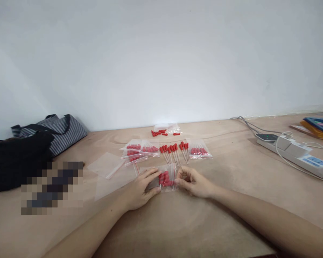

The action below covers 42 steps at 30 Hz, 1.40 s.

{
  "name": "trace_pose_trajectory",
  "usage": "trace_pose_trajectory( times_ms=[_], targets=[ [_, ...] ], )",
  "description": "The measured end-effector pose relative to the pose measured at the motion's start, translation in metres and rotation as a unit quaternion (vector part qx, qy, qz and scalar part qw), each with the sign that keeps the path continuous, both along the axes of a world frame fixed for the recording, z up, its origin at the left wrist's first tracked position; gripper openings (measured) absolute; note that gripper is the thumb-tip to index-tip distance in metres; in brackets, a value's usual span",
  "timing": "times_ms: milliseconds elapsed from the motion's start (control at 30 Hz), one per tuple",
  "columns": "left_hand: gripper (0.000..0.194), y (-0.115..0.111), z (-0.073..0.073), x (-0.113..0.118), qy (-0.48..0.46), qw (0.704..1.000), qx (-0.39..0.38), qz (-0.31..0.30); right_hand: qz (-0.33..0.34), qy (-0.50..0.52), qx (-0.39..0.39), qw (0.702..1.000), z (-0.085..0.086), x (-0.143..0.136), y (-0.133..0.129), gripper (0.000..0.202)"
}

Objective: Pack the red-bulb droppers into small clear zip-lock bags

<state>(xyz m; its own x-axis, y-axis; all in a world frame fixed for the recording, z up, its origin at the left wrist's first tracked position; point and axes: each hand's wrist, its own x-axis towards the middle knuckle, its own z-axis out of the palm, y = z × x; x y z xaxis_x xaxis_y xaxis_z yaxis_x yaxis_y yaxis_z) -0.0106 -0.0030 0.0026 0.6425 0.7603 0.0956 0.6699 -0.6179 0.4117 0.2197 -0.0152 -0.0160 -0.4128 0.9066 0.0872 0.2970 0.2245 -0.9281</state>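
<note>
A clear zip bag point(167, 179) with several red-bulbed droppers in it lies in front of me. My left hand point(144, 188) rests on its left side, thumb and fingers apart. At the bag's right edge, my right hand point(193, 181) pinches the red-lined opening. Just beyond are loose droppers with red bulbs point(173, 147), their tips toward me. Filled bags point(134, 150) overlap to the left, and another filled bag point(200, 150) lies to the right. Flat clear bags point(106, 165) are at the left.
Loose red bulbs point(156, 133) lie near the wall beside a clear bag point(168, 127). A striped bag point(67, 134) and black cloth point(18, 161) are at left. A power strip point(307, 159) with cables and a colourful stack point(319, 127) are at right.
</note>
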Motion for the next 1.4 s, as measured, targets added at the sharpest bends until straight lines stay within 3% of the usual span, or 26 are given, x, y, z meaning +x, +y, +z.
trace_pose_trajectory(
  times_ms=[100, 200, 333, 700, 933, 1067, 1167, 1267, 1333, 1400],
  targets=[
    [0.044, -0.001, 0.001, 0.001, 0.003, 1.0, -0.008, 0.008, -0.118, -0.044, 0.001, 0.992, 0.0, -0.004, -0.002, 0.029],
    [0.044, -0.001, 0.0, 0.002, -0.005, 1.0, -0.005, 0.015, -0.166, -0.097, 0.042, 0.98, 0.001, -0.01, -0.007, 0.023],
    [0.044, -0.002, -0.001, 0.007, -0.012, 1.0, 0.003, 0.023, -0.163, -0.075, 0.084, 0.98, 0.0, -0.015, -0.011, 0.012],
    [0.045, -0.007, 0.005, 0.012, 0.012, 1.0, 0.008, 0.027, -0.206, -0.044, 0.051, 0.976, -0.009, -0.013, -0.007, 0.013],
    [0.044, -0.007, 0.004, 0.011, 0.0, 1.0, -0.001, 0.022, -0.201, 0.051, -0.064, 0.976, 0.0, -0.017, -0.008, 0.015],
    [0.043, -0.008, 0.007, 0.012, 0.01, 1.0, -0.006, 0.019, -0.166, 0.102, -0.129, 0.972, 0.002, -0.017, -0.006, 0.019],
    [0.044, -0.008, 0.009, 0.012, 0.025, 1.0, -0.009, 0.012, -0.121, 0.075, -0.155, 0.978, 0.001, -0.01, 0.0, 0.018],
    [0.046, -0.008, 0.011, 0.011, 0.035, 0.999, -0.011, 0.004, -0.1, -0.004, -0.1, 0.99, 0.004, 0.005, 0.019, 0.015],
    [0.047, -0.008, 0.011, 0.01, 0.041, 0.999, -0.015, 0.0, -0.158, -0.075, 0.035, 0.984, 0.01, 0.018, 0.04, 0.008],
    [0.047, -0.007, 0.011, 0.009, 0.045, 0.999, -0.016, -0.003, -0.233, -0.171, 0.116, 0.95, 0.018, 0.028, 0.064, 0.01]
  ],
)
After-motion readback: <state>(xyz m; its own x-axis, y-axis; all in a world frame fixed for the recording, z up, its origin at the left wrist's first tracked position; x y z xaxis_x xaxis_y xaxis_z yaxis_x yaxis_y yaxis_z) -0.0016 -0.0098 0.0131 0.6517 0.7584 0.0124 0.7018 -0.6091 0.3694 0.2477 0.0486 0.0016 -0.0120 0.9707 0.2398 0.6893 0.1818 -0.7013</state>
